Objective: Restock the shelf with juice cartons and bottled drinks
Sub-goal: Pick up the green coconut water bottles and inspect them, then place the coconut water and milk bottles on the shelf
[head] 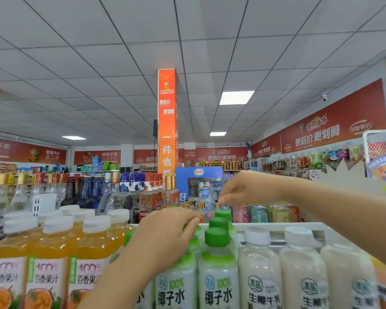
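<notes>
I read the left hand [165, 237] as curled down over the top of a green-capped bottle [183, 264] at the shelf's front edge, probably to steady or nudge it into its row; the cap itself is hidden. The right hand [243, 188] hangs over the rearmost green cap [223, 214] by the shelf's white back rail [276, 226], fingertips bunched. I cannot tell if they hold anything. Orange juice bottles [51, 253] stand towards the left edge and white-capped bottles [259, 259] to the right, keeping kinds in lanes.
</notes>
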